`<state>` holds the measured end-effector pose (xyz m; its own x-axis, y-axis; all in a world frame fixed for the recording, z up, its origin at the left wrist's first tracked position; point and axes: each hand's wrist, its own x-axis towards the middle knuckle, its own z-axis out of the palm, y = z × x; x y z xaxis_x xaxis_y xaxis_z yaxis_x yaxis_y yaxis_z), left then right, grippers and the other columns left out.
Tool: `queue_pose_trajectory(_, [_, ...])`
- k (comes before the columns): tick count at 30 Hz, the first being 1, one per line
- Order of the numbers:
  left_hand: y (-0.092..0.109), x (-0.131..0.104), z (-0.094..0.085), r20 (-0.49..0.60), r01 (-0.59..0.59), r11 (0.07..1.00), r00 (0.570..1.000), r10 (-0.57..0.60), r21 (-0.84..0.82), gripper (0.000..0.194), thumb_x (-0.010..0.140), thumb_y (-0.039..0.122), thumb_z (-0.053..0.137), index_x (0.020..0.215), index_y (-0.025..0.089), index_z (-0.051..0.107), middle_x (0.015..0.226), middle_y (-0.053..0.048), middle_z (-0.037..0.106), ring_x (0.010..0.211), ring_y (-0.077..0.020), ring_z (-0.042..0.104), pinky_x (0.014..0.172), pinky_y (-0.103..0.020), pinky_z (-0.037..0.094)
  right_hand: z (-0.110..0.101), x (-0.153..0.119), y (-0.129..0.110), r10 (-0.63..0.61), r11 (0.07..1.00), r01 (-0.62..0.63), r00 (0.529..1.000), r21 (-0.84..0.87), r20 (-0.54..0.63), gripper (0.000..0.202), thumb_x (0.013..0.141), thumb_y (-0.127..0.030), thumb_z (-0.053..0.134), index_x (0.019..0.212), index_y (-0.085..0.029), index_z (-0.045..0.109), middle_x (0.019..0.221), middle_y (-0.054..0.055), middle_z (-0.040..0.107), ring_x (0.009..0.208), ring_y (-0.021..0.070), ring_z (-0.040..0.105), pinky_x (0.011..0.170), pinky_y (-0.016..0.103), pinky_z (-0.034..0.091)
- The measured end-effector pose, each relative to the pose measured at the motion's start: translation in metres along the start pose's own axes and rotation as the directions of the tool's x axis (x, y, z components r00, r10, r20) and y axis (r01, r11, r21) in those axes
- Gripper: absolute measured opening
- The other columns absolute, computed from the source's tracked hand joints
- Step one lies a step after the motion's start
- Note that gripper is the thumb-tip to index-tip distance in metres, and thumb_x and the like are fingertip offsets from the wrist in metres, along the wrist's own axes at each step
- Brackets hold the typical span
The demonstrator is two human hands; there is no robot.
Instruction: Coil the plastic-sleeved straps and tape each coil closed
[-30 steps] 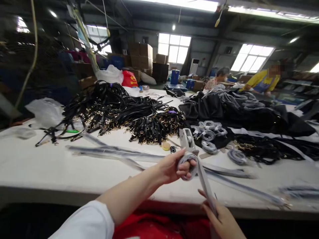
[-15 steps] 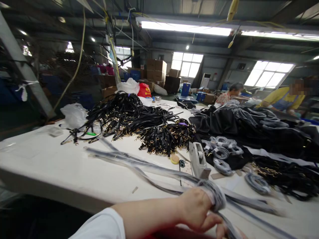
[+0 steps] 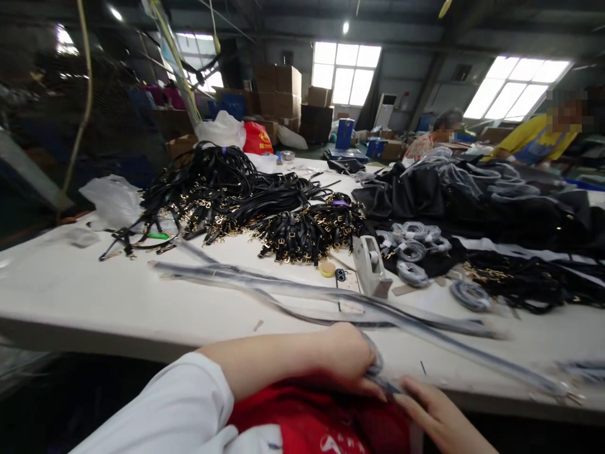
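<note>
My left hand (image 3: 347, 356) is closed around a coiled strap (image 3: 375, 354) in clear plastic wrap, close to my body and above the table's near edge. Most of the coil is hidden behind that hand. My right hand (image 3: 432, 407) pinches the strap's free end just to the right, with thumb and fingers together. On the table ahead lie long plastic-wrapped straps (image 3: 302, 291), stretched from left to right. Beyond them stand a tape dispenser (image 3: 372, 268), a phone (image 3: 347, 285) and a yellow tape roll (image 3: 327, 269).
Black straps with gold buckles (image 3: 293, 236) are heaped across the white table (image 3: 108, 296). Finished-looking wrapped coils (image 3: 411, 249) lie to the right, beside black bags (image 3: 425, 195). A clear plastic bag (image 3: 113, 202) is at left. Two people work at the far right.
My view has tilted downward. My left hand has drawn the coiled strap nearer my body and turned it, hiding more of it. My right hand has come further into view.
</note>
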<state>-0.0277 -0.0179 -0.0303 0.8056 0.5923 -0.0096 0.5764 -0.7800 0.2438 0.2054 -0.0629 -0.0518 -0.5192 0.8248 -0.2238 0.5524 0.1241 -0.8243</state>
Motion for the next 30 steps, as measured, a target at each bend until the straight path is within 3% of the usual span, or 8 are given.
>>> queue_pose_trajectory(5, [-0.003, 0.007, -0.017, 0.176, 0.314, 0.871, 0.948, -0.265, -0.377, 0.064, 0.086, 0.072, 0.039, 0.072, 0.018, 0.070, 0.059, -0.006, 0.064, 0.049, -0.0155, 0.054, 0.050, -0.026, 0.038, -0.013, 0.009, -0.001, -0.092, 0.953, -0.003, 0.950, -0.302, -0.299, 0.034, 0.094, -0.051, 0.044, 0.099, -0.025, 0.065, 0.101, 0.008, 0.070, 0.096, 0.0270, 0.063, 0.088, 0.040, 0.048])
queue_pose_trajectory(10, [-0.014, 0.007, -0.020, 0.357, 0.365, 0.293, 0.930, -0.083, -0.884, 0.066, 0.085, 0.075, 0.040, 0.074, 0.015, 0.067, 0.043, 0.003, 0.048, 0.039, -0.0105, 0.044, 0.048, -0.024, 0.040, -0.018, 0.015, -0.002, -0.280, 0.905, 0.062, 0.833, -0.422, -0.478, 0.036, 0.093, -0.050, 0.047, 0.112, -0.025, 0.064, 0.111, 0.009, 0.068, 0.108, 0.0294, 0.059, 0.096, 0.046, 0.044])
queue_pose_trajectory(13, [-0.014, 0.009, -0.016, 0.297, 0.303, -0.056, 0.950, 0.097, -0.951, 0.069, 0.087, 0.074, 0.035, 0.072, 0.014, 0.065, 0.034, 0.006, 0.037, 0.032, -0.0092, 0.033, 0.047, -0.026, 0.043, -0.005, 0.021, -0.007, -0.212, 0.963, 0.099, 0.848, -0.249, -0.486, 0.039, 0.097, -0.049, 0.037, 0.109, -0.025, 0.065, 0.098, 0.006, 0.070, 0.092, 0.0248, 0.064, 0.083, 0.037, 0.050])
queue_pose_trajectory(16, [-0.010, 0.013, -0.013, 0.250, 0.289, -0.270, 0.953, 0.169, -0.919, 0.073, 0.091, 0.071, 0.023, 0.074, 0.013, 0.065, 0.032, 0.007, 0.032, 0.027, -0.0096, 0.028, 0.044, -0.027, 0.044, 0.020, 0.032, -0.013, -0.147, 0.982, 0.186, 0.881, 0.044, -0.450, 0.049, 0.099, -0.053, 0.028, 0.098, -0.021, 0.065, 0.080, 0.005, 0.068, 0.074, 0.0214, 0.063, 0.068, 0.031, 0.051])
queue_pose_trajectory(20, [-0.010, 0.011, -0.018, 0.217, 0.253, -0.246, 0.962, 0.163, -0.936, 0.071, 0.090, 0.072, 0.030, 0.074, 0.013, 0.066, 0.031, 0.008, 0.031, 0.026, -0.0086, 0.025, 0.044, -0.027, 0.045, 0.033, 0.036, -0.018, -0.047, 0.943, 0.221, 0.830, 0.250, -0.556, 0.052, 0.095, -0.060, 0.034, 0.076, -0.020, 0.059, 0.065, 0.002, 0.061, 0.059, 0.0183, 0.055, 0.055, 0.027, 0.046])
queue_pose_trajectory(24, [-0.012, 0.002, -0.029, 0.284, 0.288, -0.027, 0.955, 0.087, -0.957, 0.064, 0.085, 0.072, 0.046, 0.073, 0.013, 0.066, 0.031, 0.007, 0.036, 0.029, -0.0091, 0.033, 0.046, -0.026, 0.044, 0.011, 0.017, -0.024, -0.038, 0.995, 0.092, 0.723, 0.041, -0.690, 0.043, 0.087, -0.060, 0.054, 0.067, -0.022, 0.058, 0.056, -0.003, 0.052, 0.055, 0.0156, 0.048, 0.053, 0.025, 0.038])
queue_pose_trajectory(27, [-0.009, 0.003, -0.034, 0.231, 0.231, -0.029, 0.973, 0.005, -0.973, 0.064, 0.081, 0.074, 0.049, 0.072, 0.013, 0.064, 0.032, 0.007, 0.038, 0.031, -0.0094, 0.036, 0.042, -0.024, 0.037, 0.005, 0.009, -0.029, -0.062, 0.997, 0.071, 0.755, -0.013, -0.653, 0.039, 0.088, -0.058, 0.054, 0.076, -0.022, 0.061, 0.058, -0.003, 0.052, 0.056, 0.0157, 0.048, 0.055, 0.025, 0.040])
queue_pose_trajectory(30, [0.001, 0.012, -0.031, 0.121, 0.112, -0.160, 0.991, -0.050, -0.981, 0.064, 0.081, 0.075, 0.048, 0.072, 0.013, 0.062, 0.032, 0.007, 0.037, 0.033, -0.0098, 0.038, 0.042, -0.022, 0.034, 0.022, 0.017, -0.031, -0.017, 0.968, 0.152, 0.833, 0.200, -0.552, 0.039, 0.093, -0.059, 0.044, 0.094, -0.022, 0.058, 0.059, -0.003, 0.051, 0.051, 0.0150, 0.047, 0.048, 0.025, 0.040])
